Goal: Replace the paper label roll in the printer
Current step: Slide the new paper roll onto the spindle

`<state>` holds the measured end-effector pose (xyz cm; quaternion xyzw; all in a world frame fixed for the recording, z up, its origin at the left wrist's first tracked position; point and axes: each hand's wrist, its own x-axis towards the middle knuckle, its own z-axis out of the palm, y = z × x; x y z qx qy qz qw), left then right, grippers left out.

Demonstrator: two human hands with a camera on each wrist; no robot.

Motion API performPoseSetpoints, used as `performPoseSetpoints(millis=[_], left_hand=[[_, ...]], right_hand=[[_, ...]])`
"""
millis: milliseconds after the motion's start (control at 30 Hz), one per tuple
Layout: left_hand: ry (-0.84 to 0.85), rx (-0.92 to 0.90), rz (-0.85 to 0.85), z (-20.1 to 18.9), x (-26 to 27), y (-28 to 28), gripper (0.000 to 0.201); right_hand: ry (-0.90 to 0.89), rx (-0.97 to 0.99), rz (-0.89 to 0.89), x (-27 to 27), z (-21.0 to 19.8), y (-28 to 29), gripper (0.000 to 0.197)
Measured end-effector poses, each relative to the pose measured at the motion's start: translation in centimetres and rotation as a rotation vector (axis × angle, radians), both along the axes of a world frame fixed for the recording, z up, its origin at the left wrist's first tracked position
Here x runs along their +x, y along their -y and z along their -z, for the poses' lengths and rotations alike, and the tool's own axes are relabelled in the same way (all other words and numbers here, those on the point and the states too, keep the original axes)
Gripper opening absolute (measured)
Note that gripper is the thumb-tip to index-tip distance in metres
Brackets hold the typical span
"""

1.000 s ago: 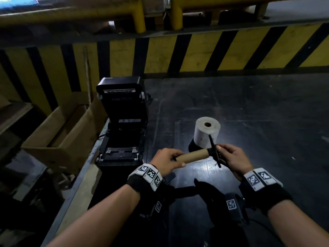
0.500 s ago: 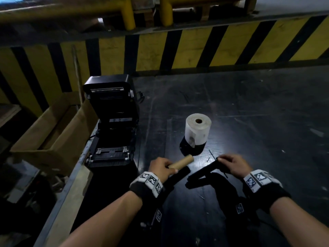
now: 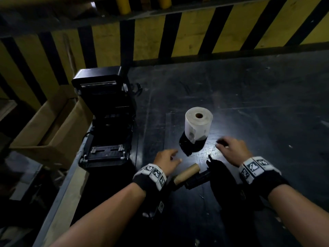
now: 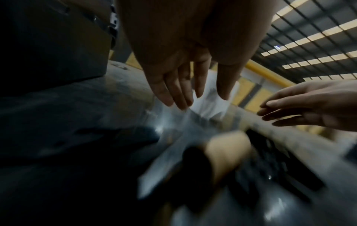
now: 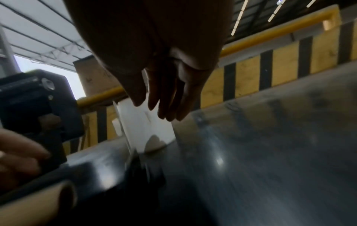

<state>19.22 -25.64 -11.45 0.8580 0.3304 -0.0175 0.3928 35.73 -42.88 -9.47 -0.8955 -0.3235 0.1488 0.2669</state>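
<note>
A dark, scuffed counter (image 3: pixel 249 97) catches a bright glare near its middle. Along its far edge runs a yellow-and-black striped barrier (image 3: pixel 195 36) under yellow pipes (image 3: pixel 122 5). Off the left edge sits an open cardboard box (image 3: pixel 48 129). Overhead, roof skylight strips (image 4: pixel 318 38) glow.

No readable text; wrist bands (image 3: pixel 156 174) bear coded markers only.

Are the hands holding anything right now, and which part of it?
Nothing. The left hand and right hand are both open above the table, near the white paper roll. The cardboard tube lies loose.
</note>
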Motion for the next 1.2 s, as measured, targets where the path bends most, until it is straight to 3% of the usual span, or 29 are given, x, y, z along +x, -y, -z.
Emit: performPoseSetpoints(millis=[100,200,333,400,500,733,867,1000,1100,1200], left_hand=[[0.071,-0.091,-0.002,-1.4,2.9,-1.4,0.05],[0.133,-0.246,-0.067,-2.0,5.7,-2.1,0.052],[0.236,-0.415,-0.123,-1.6,8.3,-2.1,0.044],[0.244,-0.447,-0.141,-1.0,9.0,-2.0,0.042],[0.251,-0.505,-0.2,0.0,9.2,-1.7,0.039],[0.295,-0.522,-0.271,0.9,9.2,-2.1,0.043],[0.264,-0.499,-0.265,0.1,9.2,-3.4,0.054],[0.223,-0.525,-0.272,-0.7,8.9,-4.0,0.066],[0.226,-0.698,-0.328,-1.7,8.7,-3.6,0.078],[0.288,-0.869,-0.287,-3.8,8.7,-2.9,0.059]], right_hand=[[0.083,0.082,-0.077,1.4,-2.7,-3.2,0.03],[0.152,0.044,-0.14,2.7,-3.2,-7.2,0.047],[0.157,-0.167,-0.177,3.6,-2.3,-10.5,0.079],[0.111,-0.274,-0.171,4.0,-1.4,-11.2,0.085],[0.064,-0.293,-0.155,4.4,-0.4,-11.4,0.085],[0.085,-0.131,-0.15,4.8,-0.4,-11.7,0.06],[0.015,0.119,0.0,5.2,-1.4,-10.9,0.051],[-0.224,0.3,0.206,4.9,-2.4,-9.5,0.043],[-0.518,0.493,0.389,4.8,-2.5,-8.6,0.044],[-0.713,0.617,0.435,4.4,-3.8,-7.7,0.036]])
